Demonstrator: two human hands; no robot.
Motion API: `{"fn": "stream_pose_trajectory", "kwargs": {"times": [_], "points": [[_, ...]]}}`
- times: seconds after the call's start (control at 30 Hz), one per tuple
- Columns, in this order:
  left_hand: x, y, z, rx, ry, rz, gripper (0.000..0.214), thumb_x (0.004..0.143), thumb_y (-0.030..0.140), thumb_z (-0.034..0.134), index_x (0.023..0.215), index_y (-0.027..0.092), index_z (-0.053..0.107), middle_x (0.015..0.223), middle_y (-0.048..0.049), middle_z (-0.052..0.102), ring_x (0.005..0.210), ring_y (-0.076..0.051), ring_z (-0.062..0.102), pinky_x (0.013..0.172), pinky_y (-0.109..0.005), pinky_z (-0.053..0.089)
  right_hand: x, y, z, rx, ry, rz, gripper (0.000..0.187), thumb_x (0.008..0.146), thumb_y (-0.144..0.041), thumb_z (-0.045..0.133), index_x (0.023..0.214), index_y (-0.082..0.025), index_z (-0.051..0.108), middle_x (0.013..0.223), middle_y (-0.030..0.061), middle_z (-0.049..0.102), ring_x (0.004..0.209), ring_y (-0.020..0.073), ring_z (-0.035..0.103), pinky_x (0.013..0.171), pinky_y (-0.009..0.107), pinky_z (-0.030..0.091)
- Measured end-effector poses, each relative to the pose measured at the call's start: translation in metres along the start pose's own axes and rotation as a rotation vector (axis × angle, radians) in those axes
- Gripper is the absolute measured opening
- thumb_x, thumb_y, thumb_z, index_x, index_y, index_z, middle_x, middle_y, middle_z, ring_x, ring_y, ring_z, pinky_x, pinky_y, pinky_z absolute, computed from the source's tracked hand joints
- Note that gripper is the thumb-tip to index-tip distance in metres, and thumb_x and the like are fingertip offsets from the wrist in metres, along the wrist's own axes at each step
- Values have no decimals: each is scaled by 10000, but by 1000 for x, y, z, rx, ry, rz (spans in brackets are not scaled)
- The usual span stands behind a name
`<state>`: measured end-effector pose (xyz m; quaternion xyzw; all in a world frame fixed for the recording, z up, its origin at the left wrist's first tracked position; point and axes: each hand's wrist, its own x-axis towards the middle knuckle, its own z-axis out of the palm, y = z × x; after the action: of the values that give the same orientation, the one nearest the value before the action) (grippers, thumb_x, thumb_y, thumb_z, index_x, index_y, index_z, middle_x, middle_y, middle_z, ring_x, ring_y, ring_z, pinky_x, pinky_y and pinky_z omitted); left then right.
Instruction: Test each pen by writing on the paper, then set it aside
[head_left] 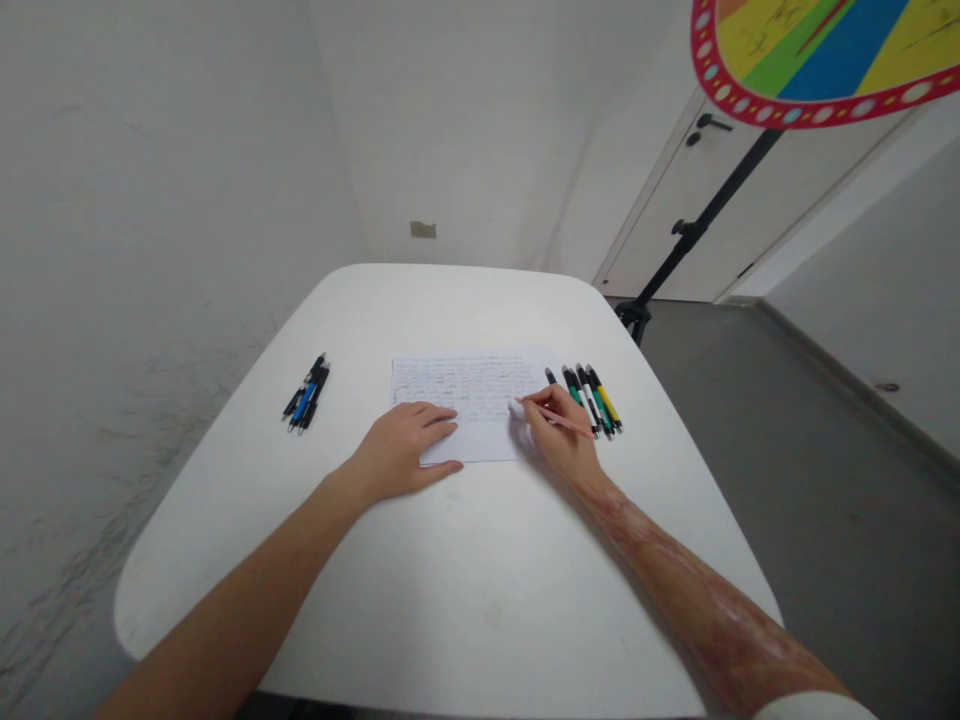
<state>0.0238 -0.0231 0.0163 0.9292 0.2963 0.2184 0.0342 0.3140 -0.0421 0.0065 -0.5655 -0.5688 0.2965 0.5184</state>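
Observation:
A white sheet of paper (pixel 480 395) covered in lines of handwriting lies on the white table (pixel 420 600). My left hand (pixel 405 450) rests flat on the sheet's lower left part, fingers stretched out. My right hand (pixel 559 435) is closed in a pinch round a pink pen (pixel 555 417), with the pen's tip touching the paper near its right edge. Just right of that hand lies a row of several pens (pixel 592 395) with green, white and yellow barrels.
A small bunch of black and blue pens (pixel 306 395) lies at the table's left. Beyond the table's far right corner stands a black stand (pixel 690 235) carrying a colourful wheel (pixel 825 55). A white door (pixel 697 200) is behind it. Grey floor lies to the right.

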Motion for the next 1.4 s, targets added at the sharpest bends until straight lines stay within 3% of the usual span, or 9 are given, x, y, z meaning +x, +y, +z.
{"fn": "stream_pose_trajectory", "kwargs": {"times": [0.07,0.17,0.27,0.4,0.63,0.83,1.07,1.23,1.4], "points": [[0,-1,-2,10,-10,7,404,988,494,780,1295,230,765,1401,-137,754,1258,-340,722,1082,-559,590,-1,-2,-1,19,-2,2,191,966,-417,729,989,-229,702,757,9,678,687,179,598,621,317,420],[0,-3,-6,28,-20,8,373,992,476,774,1270,228,774,1386,-135,761,1245,-340,727,1071,-557,594,0,-6,-7,36,-40,-19,256,978,-486,733,1011,-233,726,779,24,704,674,182,614,619,326,442],[-2,-6,-11,40,-16,3,357,984,468,779,1235,215,779,1363,-132,771,1223,-338,736,1057,-551,599,7,-8,-21,115,-145,-26,383,905,-471,783,1212,-250,722,1096,103,804,828,227,701,649,337,506],[-4,-10,-16,50,-13,-15,351,968,468,791,1212,215,783,1352,-123,777,1217,-337,740,1054,-550,601,17,-6,-41,157,-271,-45,624,862,-476,767,1442,-287,636,1423,141,746,848,213,687,651,334,523],[-7,-12,-15,59,-16,-13,368,969,462,784,1224,197,776,1364,-132,772,1202,-340,748,1039,-549,609,27,2,-57,-5,-191,-151,540,944,-500,723,1428,-272,646,1294,132,784,1001,280,709,767,385,545],[-8,-14,-15,52,-20,-18,366,975,464,778,1225,196,777,1369,-134,770,1212,-336,747,1053,-545,604,34,8,-79,-395,-243,-407,637,891,-295,638,1523,-280,553,1149,90,630,1019,311,603,972,513,513],[-7,-13,-16,57,-13,-5,364,985,465,766,1232,198,773,1370,-136,769,1210,-339,748,1048,-540,606,33,13,-80,-829,-369,-428,703,813,-300,650,1501,-171,586,1179,152,615,1094,378,590,988,557,484],[-6,-13,-16,62,-11,-1,362,981,461,771,1215,184,773,1359,-137,773,1195,-336,750,1035,-538,611,35,20,-80,-847,-370,-436,552,839,-312,681,1377,-194,696,1230,165,634,1126,377,606,998,553,487],[-7,-13,-15,52,-10,-13,375,978,470,771,1232,194,770,1368,-138,769,1200,-334,748,1043,-542,603,34,18,-74,-677,-276,-495,357,954,-332,653,1283,-207,714,1117,140,657,1091,358,623,988,550,503]]}}
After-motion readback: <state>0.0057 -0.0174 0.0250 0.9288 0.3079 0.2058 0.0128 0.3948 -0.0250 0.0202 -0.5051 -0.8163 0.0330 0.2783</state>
